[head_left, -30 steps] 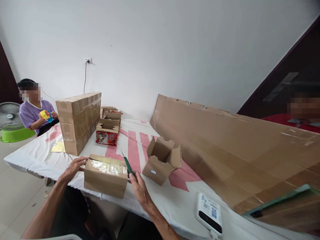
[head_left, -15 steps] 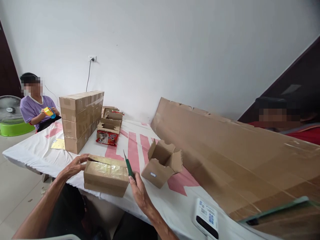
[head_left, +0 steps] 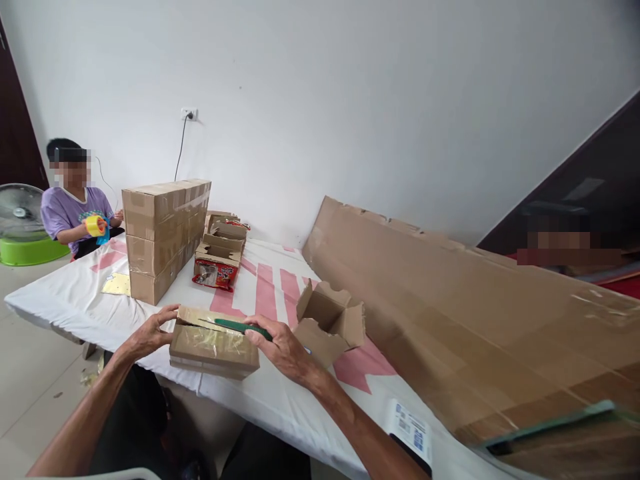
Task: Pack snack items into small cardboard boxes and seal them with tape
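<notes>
A small taped cardboard box [head_left: 214, 360] sits at the near edge of the cloth-covered table, with a dark slit along the seam of its top. My left hand [head_left: 150, 333] grips the box at its left end, fingers over the top edge and thumb at the side. In my right hand [head_left: 280, 343] is a green-handled knife [head_left: 235, 325], held nearly flat over the box top. Its thin blade points left along the slit; whether the tip is in the seam I cannot tell. Right of the box stands an open cardboard box [head_left: 327, 323], flaps up, partly behind my right hand.
Stacked closed boxes [head_left: 165, 233] stand at the back left, beside open boxes [head_left: 223, 247] and a red packet [head_left: 215, 274]. A large cardboard sheet [head_left: 425, 320] leans along the right. A white device [head_left: 411, 427] lies near my right forearm. A person [head_left: 80, 207] holds yellow tape at left.
My right hand has swung the knife from upright at the box's right end to flat over its top seam. The box has tilted slightly. My left hand stays on its left end.
</notes>
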Demonstrator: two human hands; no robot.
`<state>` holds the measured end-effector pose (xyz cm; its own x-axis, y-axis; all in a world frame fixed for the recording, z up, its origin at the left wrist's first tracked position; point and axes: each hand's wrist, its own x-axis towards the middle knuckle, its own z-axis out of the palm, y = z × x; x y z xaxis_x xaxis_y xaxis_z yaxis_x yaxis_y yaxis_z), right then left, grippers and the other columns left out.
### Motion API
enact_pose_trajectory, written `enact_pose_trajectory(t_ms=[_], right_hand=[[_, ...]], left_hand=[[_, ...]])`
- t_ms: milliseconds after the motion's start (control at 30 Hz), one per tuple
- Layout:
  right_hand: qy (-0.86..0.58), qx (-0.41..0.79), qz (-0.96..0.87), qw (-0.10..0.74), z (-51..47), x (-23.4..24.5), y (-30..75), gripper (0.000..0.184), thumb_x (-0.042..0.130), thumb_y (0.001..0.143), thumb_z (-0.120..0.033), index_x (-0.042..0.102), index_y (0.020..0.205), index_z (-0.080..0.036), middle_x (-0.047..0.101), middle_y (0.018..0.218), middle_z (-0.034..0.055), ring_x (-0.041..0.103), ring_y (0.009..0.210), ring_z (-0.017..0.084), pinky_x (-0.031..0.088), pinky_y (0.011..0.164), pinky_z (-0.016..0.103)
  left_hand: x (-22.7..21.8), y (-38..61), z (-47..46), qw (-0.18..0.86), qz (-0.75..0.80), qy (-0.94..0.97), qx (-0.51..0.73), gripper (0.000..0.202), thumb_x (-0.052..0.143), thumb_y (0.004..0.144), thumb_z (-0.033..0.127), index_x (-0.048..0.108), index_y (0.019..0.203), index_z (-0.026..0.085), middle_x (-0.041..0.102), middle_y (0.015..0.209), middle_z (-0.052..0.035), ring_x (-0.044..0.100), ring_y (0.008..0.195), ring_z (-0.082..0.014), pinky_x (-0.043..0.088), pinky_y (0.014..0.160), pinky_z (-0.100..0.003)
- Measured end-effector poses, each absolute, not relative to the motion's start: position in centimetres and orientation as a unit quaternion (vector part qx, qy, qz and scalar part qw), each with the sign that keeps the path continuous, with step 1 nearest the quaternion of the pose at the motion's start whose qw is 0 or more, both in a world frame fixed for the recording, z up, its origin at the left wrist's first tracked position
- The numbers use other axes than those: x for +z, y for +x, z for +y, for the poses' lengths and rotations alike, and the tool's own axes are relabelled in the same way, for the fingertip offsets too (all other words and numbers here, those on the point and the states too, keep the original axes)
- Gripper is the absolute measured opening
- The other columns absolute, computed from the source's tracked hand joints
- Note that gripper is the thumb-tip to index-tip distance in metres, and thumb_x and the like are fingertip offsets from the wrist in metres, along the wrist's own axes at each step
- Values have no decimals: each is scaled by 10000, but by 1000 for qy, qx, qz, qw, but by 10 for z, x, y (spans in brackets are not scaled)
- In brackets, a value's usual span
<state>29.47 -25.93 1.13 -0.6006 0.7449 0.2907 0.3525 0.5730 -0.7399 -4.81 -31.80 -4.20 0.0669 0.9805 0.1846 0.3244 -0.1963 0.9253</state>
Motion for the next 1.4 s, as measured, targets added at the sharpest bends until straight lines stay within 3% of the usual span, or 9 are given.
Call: enact_pose_trajectory(t_ms=[133, 300, 500, 700, 1033, 1267, 1400], right_hand=[[-289, 256, -891, 239, -261, 46, 275, 309, 519, 1012, -405, 775, 1016, -231, 741, 877, 12, 604, 758, 179, 434, 726, 288], [-290, 162, -922, 199, -257, 61, 258, 276, 543, 1018, -315, 778, 921, -208, 765, 881, 31, 616, 753, 166, 394, 705, 277], [-311, 91, -937, 129, -255, 71, 241, 269, 576, 1022, -299, 802, 903, -213, 776, 839, 35, 622, 734, 163, 345, 689, 275], [-346, 18, -936, 61, -258, 85, 226, 293, 614, 1027, -326, 816, 845, -217, 760, 771, 57, 629, 704, 188, 282, 642, 308], [-339, 2, -939, 53, -246, 86, 263, 310, 612, 1004, -277, 760, 737, -226, 663, 657, 25, 520, 607, 158, 217, 611, 327], [-346, 45, -933, 93, -238, 76, 297, 307, 649, 996, -293, 718, 703, -231, 633, 662, 3, 485, 606, 139, 256, 622, 313], [-384, 24, -919, 84, -241, 73, 319, 270, 629, 999, -319, 751, 770, -245, 699, 734, 25, 550, 672, 170, 289, 657, 313]], left_hand=[[-40, -45, -319, 363, 520, 633, 445, 535, 812, 710, 285, 833, 1243, 235, 550, 1632, -144, 512, 1499, -397, 622, 869, -317], [-39, -43, -319, 369, 514, 632, 447, 519, 817, 710, 290, 836, 1228, 246, 549, 1629, -129, 497, 1505, -389, 631, 855, -313], [-42, -43, -318, 368, 507, 639, 448, 473, 843, 729, 340, 845, 1195, 255, 580, 1597, -120, 510, 1497, -386, 639, 881, -317], [-42, -43, -317, 359, 517, 636, 446, 493, 823, 710, 310, 844, 1200, 253, 574, 1605, -115, 540, 1465, -402, 635, 782, -280], [-35, -41, -317, 348, 520, 651, 430, 537, 762, 736, 263, 818, 1271, 255, 594, 1583, -113, 555, 1443, -357, 635, 777, -255], [-38, -41, -314, 340, 527, 651, 428, 539, 761, 706, 243, 833, 1239, 261, 602, 1576, -111, 547, 1459, -365, 647, 835, -288], [-38, -39, -313, 345, 524, 646, 435, 516, 767, 705, 252, 837, 1216, 257, 604, 1576, -113, 542, 1459, -383, 660, 842, -318]])
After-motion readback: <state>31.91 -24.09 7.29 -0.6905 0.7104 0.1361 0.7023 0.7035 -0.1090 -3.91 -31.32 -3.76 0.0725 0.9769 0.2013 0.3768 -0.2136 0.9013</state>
